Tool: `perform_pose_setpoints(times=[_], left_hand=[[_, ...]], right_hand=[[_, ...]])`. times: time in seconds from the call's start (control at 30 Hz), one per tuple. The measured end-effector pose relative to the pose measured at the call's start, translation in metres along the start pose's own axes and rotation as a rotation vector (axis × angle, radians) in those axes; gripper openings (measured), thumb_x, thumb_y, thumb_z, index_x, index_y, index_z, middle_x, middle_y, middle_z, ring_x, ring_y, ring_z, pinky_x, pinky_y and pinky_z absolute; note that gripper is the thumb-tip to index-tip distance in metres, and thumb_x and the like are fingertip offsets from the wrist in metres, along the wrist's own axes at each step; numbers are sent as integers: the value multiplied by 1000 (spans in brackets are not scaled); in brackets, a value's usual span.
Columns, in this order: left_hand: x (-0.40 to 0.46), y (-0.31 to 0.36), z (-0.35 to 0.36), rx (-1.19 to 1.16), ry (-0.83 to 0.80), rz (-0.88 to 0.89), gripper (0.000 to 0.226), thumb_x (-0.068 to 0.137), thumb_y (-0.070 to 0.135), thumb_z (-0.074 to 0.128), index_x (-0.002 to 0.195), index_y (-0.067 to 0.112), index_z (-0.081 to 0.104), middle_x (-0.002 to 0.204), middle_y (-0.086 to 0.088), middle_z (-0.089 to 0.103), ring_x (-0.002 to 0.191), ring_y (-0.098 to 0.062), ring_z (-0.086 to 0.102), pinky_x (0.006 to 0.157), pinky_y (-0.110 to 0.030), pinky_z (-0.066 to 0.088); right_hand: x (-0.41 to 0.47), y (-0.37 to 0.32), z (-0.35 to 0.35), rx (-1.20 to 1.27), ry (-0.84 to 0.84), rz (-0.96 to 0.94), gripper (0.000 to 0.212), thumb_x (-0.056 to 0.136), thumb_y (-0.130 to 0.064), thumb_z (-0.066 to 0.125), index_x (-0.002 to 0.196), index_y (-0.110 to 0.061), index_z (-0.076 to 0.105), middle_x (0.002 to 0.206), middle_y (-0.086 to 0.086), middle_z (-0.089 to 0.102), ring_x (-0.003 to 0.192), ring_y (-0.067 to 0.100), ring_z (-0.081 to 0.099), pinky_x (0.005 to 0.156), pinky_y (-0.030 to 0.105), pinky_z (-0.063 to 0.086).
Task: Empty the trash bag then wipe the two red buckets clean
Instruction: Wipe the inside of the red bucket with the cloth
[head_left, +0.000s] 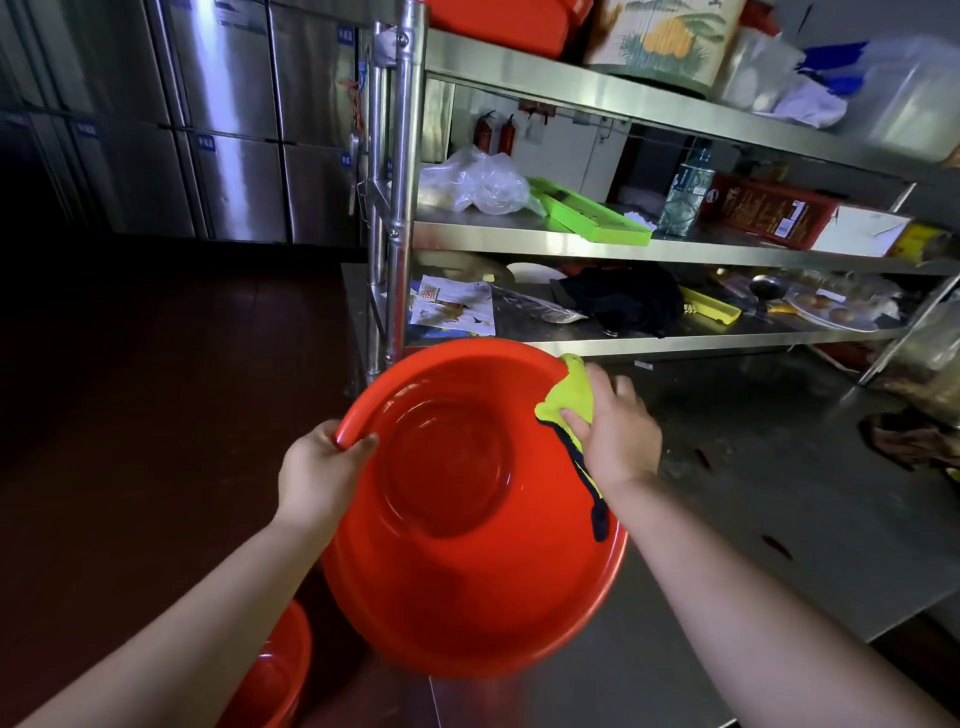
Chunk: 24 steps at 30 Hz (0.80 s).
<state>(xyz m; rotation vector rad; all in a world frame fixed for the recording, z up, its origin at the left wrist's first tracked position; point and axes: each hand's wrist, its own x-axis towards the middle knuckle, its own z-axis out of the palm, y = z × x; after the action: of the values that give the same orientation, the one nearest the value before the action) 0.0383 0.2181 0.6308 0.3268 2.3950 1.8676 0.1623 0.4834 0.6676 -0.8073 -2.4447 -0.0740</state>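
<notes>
A 2nd red basin (280, 670) is cut off below; left hand (317, 478) grips the tilted red basin (467, 571), right hand (615, 431) presses a yellow cloth (571, 397) on its rim, over a steel counter (779, 519).

The left hand (317, 467) grips the red bucket (457, 571) rim while the right hand (615, 431) presses a yellow cloth (569, 397) against it.

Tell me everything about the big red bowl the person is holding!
The red bucket is a wide, shallow round basin of shiny plastic with a rolled rim. It is empty and tilted toward the camera over a steel table. The left hand grips its left rim. The right hand presses a yellow-green cloth on its right rim.
</notes>
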Motion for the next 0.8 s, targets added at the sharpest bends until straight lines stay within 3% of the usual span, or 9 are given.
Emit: perform_pose_setpoints(times=[0.13, 0.2, 0.3, 0.4, 0.5, 0.7, 0.8], left_hand=[[6, 12, -2, 174, -111, 27, 14, 72, 37, 72, 78, 28, 61, 68, -1, 69, 61, -20, 68, 65, -45, 58], [9, 30, 6, 271, -221, 135, 20, 70, 36, 74, 83, 30, 60, 74, 3, 68, 66, -15, 67, 68, -39, 56], [10, 55, 28, 368, -327, 295, 27, 73, 29, 73, 96, 22, 62, 83, -1, 66, 75, -19, 64, 72, -38, 53], [11, 60, 44, 457, -286, 345, 19, 82, 29, 66, 94, 15, 61, 76, -5, 64, 75, -27, 64, 67, -35, 51], [11, 54, 50, 476, -218, 331, 18, 87, 33, 60, 93, 17, 60, 71, -3, 61, 72, -28, 62, 63, -33, 47], [17, 37, 38, 334, -149, 205, 16, 87, 36, 60, 82, 21, 60, 57, 2, 56, 48, -14, 52, 48, -26, 36], [12, 30, 40, 266, -155, 186, 13, 88, 36, 59, 84, 23, 61, 58, 0, 58, 46, -15, 51, 48, -26, 38]], right_hand=[[16, 1, -21, -49, -36, -166, 58, 82, -40, 67, 133, -23, 46, 101, 9, 55, 89, 31, 58, 58, 33, 41], [27, -8, -35, -95, -65, -319, 60, 80, -41, 69, 134, -27, 46, 100, 8, 54, 88, 31, 58, 61, 35, 43], [39, -35, -47, -202, -132, -572, 61, 78, -40, 70, 132, -28, 46, 104, 8, 53, 93, 32, 56, 67, 38, 44], [39, -52, -45, -273, -107, -725, 61, 75, -40, 73, 129, -27, 48, 105, 9, 54, 93, 32, 54, 72, 39, 44], [38, -49, -39, -256, -43, -710, 62, 72, -40, 74, 128, -26, 50, 104, 8, 56, 91, 31, 54, 74, 39, 45], [24, -6, -28, -216, 78, -368, 66, 67, -42, 77, 126, -23, 53, 104, 8, 58, 90, 30, 56, 70, 40, 47], [10, 6, -19, -216, 154, -283, 70, 63, -37, 82, 125, -19, 54, 106, 12, 59, 83, 32, 57, 67, 41, 48]])
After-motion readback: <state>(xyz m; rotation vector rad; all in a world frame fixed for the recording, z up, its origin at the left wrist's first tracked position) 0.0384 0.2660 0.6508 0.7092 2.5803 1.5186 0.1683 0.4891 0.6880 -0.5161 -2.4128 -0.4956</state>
